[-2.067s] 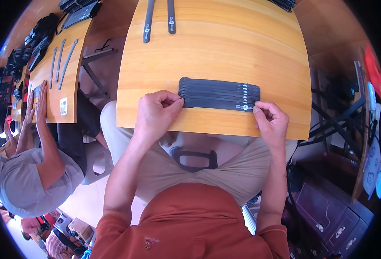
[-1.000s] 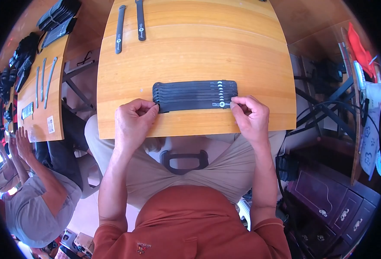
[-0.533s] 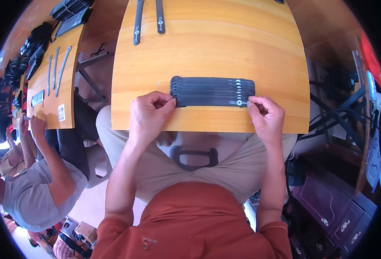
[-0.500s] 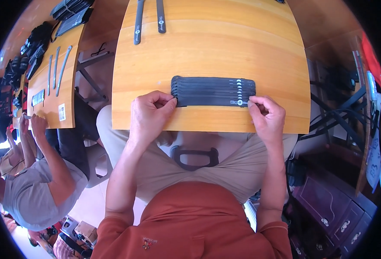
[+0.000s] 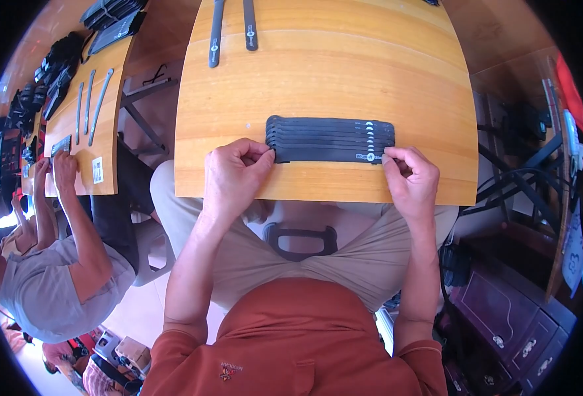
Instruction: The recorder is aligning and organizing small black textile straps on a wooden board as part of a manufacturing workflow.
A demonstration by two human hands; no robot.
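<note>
Centre of frame, left to right: our left hand (image 5: 235, 175) pinches the left end of the front black strap (image 5: 327, 156), long axis running left–right on the wooden table (image 5: 344, 72); our right hand (image 5: 411, 179) pinches its right end. Both hands sit equally near.

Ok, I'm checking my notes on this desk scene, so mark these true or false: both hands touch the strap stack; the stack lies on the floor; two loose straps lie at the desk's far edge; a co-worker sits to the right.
1. Left hand and right hand each touch an end of the black strap stack. True.
2. The stack lies on the floor. False: it lies on the wooden desk.
3. Two loose straps lie at the desk's far edge. True.
4. A co-worker sits to the right. False: the co-worker sits to the left.
</note>
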